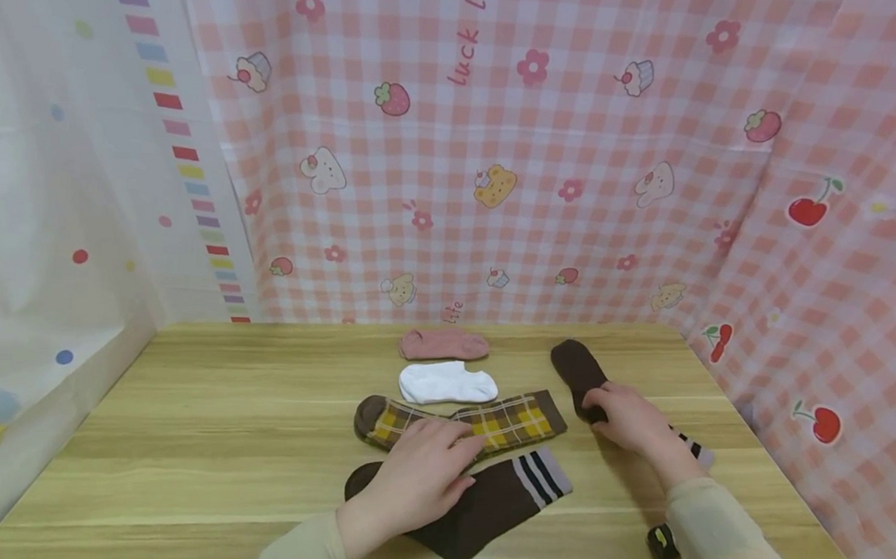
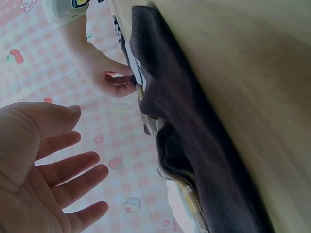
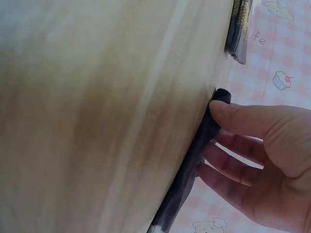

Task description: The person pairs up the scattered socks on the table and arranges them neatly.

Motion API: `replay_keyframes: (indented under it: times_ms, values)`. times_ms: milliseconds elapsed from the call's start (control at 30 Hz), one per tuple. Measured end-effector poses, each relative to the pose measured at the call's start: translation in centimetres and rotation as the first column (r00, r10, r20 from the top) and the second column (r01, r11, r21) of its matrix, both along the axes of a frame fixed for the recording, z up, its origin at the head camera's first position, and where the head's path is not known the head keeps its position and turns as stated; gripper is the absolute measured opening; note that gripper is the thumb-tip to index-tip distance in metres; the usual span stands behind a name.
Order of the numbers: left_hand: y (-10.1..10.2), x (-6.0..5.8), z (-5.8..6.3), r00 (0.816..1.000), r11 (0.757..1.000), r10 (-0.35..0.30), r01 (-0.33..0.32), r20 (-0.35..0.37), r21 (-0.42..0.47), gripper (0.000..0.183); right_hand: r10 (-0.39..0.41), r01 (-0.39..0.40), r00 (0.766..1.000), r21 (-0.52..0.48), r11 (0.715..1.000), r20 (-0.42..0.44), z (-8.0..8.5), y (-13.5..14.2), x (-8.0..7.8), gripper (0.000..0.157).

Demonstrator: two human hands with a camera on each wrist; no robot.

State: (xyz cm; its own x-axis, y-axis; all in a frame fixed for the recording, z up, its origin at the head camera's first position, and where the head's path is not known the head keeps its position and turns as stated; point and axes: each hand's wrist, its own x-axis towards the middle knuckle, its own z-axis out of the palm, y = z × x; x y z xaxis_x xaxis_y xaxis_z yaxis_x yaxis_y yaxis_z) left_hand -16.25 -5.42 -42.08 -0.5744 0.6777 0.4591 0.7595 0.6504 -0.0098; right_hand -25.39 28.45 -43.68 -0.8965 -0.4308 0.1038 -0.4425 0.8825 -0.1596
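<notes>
My left hand [image 1: 420,474] hovers above a dark brown sock [image 1: 483,510] with a grey, black-striped cuff, near a yellow and brown plaid sock [image 1: 505,425]. In the left wrist view its fingers [image 2: 77,187] are spread and relaxed, holding nothing. At the right, another dark brown striped sock [image 1: 577,370] lies lengthwise on the table. My right hand [image 1: 628,417] pinches this sock at its middle part. The right wrist view shows the thumb [image 3: 238,116] on one edge of it and the fingertips along its upper side. That hand and forearm hide part of the sock.
Behind the plaid sock lie a white ankle sock [image 1: 447,383] and a pink sock [image 1: 445,345]. All rest on a wood-grain table [image 1: 208,436]. A pink checked curtain [image 1: 454,146] hangs at the back and right, a white one [image 1: 70,171] at the left.
</notes>
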Motion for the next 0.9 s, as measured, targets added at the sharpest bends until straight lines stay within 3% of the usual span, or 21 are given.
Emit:
replay_keyframes:
  times_ms: [200, 400, 600, 900]
  values:
    - [0.9, -0.2, 0.1, 1.0, 1.0, -0.014, 0.014, 0.0, -0.011, 0.043, -0.019, 0.019, 1.0, -0.011, 1.0, 0.019, 0.3, 0.4, -0.3, 0.018]
    - [1.4, -0.5, 0.1, 1.0, 1.0, -0.008, 0.008, 0.016, -0.027, 0.043, -0.004, -0.002, 0.998, -0.108, 0.994, -0.058, 0.6, 1.1, -0.5, 0.018]
    - [1.4, -0.7, 0.0, 0.999, 0.999, 0.004, -0.002, 0.041, -0.035, 0.042, -0.042, 0.004, 0.986, -0.232, 0.973, -0.161, 2.5, 2.0, -0.2, 0.015]
    - [1.4, -0.9, 0.0, 0.999, 1.0, 0.0, 0.001, 0.051, -0.023, 0.043, -0.027, -0.037, 0.986, -0.377, 0.925, -0.162, 4.7, 2.5, 0.7, 0.013]
